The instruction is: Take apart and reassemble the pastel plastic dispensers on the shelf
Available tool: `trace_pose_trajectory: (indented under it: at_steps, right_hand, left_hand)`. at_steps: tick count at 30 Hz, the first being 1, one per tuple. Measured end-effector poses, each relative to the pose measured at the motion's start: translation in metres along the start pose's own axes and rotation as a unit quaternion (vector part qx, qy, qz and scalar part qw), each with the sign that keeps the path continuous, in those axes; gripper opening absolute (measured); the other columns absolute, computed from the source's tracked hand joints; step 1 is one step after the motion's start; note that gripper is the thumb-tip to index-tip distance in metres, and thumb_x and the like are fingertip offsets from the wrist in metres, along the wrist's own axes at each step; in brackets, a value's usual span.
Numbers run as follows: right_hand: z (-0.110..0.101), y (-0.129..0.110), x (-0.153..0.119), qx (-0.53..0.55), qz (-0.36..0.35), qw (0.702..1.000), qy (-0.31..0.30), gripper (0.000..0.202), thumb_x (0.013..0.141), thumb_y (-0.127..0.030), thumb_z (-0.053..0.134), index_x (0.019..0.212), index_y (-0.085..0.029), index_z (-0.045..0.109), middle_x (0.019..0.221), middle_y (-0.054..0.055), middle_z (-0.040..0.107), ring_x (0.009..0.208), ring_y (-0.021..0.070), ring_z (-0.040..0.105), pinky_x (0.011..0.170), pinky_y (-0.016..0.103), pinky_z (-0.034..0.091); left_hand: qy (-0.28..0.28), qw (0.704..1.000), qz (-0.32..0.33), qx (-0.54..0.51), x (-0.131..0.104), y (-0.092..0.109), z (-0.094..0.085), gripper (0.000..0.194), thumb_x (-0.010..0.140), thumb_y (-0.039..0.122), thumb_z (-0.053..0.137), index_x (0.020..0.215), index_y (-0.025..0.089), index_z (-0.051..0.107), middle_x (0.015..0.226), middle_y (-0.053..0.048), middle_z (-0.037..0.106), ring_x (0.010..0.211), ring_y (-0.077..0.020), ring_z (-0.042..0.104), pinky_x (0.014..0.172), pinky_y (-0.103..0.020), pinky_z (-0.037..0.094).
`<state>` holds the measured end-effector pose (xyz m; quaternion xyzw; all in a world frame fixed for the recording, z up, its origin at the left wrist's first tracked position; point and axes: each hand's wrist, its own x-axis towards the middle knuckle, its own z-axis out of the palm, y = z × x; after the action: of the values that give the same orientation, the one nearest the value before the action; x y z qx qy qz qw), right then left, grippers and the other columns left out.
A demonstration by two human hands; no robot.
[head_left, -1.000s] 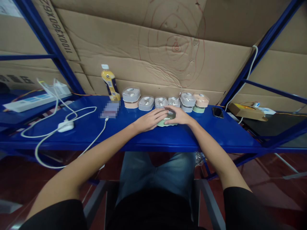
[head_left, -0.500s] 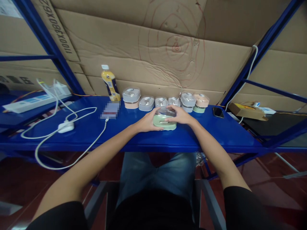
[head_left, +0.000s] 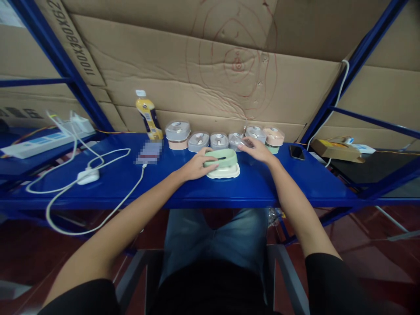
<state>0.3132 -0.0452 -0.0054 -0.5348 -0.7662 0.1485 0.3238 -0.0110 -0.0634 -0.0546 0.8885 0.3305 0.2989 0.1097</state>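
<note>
A green box with a small dark item on its top sits over a pale scalloped base near the middle of the blue table. My left hand grips the box's left side, fingers over its edge. To the right, my right hand is closed round a clear plastic cover, which is apart from the green box and overlaps the row behind. That row holds grey boxes and a pink-topped box, some stacked two high.
A yellow drink bottle stands at the back left beside a blurred flat device on a white cable. A white adapter lies further left. At the right are a dark phone and an open cardboard box.
My right hand has moved right and up, away from the green box, with the clear cover. My left hand stays at the box. The view has shifted slightly.
</note>
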Motion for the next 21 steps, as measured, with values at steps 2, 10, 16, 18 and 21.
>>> trace_pose_trajectory:
  at_steps: [2, 10, 16, 18, 21]
  right_hand:
    - [-0.004, 0.004, 0.001, -0.002, 0.013, 1.0, -0.007, 0.051, 0.102, -0.057, 0.072, 0.138, -0.021, 0.072, 0.14, 0.015, 0.077, 0.126, 0.0338, 0.073, 0.111, 0.05, 0.059]
    - [-0.004, 0.008, 0.001, -0.001, -0.009, 0.999, -0.041, 0.06, 0.09, -0.059, 0.086, 0.136, -0.022, 0.075, 0.134, 0.015, 0.08, 0.121, 0.0355, 0.075, 0.111, 0.055, 0.06]
    - [0.026, -0.023, -0.007, 0.054, -0.207, 0.975, -0.067, 0.078, 0.074, -0.056, 0.098, 0.142, -0.025, 0.075, 0.146, 0.012, 0.076, 0.136, 0.0342, 0.071, 0.122, 0.052, 0.052]
    - [0.037, -0.033, -0.008, 0.025, -0.225, 0.971, -0.08, 0.08, 0.073, -0.056, 0.1, 0.143, -0.027, 0.076, 0.144, 0.012, 0.077, 0.135, 0.0348, 0.071, 0.121, 0.053, 0.052]
    - [0.047, -0.041, -0.009, 0.0, -0.23, 0.969, -0.093, 0.078, 0.073, -0.056, 0.1, 0.143, -0.029, 0.076, 0.143, 0.011, 0.076, 0.135, 0.0342, 0.071, 0.121, 0.053, 0.052]
  left_hand:
    - [0.022, 0.999, -0.031, 0.011, 0.0, -0.009, -0.006, 0.054, 0.105, 0.063, 0.058, 0.117, 0.018, 0.085, 0.145, -0.018, 0.061, 0.139, -0.0383, 0.063, 0.129, -0.061, 0.048]
    - [0.049, 0.997, -0.053, 0.002, -0.001, -0.016, -0.009, 0.054, 0.096, 0.064, 0.07, 0.127, 0.02, 0.072, 0.141, -0.018, 0.067, 0.137, -0.0382, 0.066, 0.124, -0.061, 0.051]
    - [0.039, 0.996, -0.04, -0.071, 0.002, 0.004, 0.009, 0.107, 0.078, 0.069, 0.09, 0.161, 0.018, 0.044, 0.16, -0.024, 0.061, 0.148, -0.0448, 0.061, 0.125, -0.062, 0.05]
    - [0.035, 0.995, -0.045, -0.086, 0.002, 0.006, 0.013, 0.119, 0.074, 0.068, 0.093, 0.166, 0.017, 0.038, 0.158, -0.025, 0.062, 0.147, -0.0459, 0.062, 0.124, -0.062, 0.051]
    - [0.028, 0.993, -0.047, -0.102, 0.002, 0.004, 0.015, 0.126, 0.072, 0.067, 0.095, 0.169, 0.017, 0.033, 0.155, -0.025, 0.065, 0.145, -0.0464, 0.065, 0.123, -0.064, 0.051]
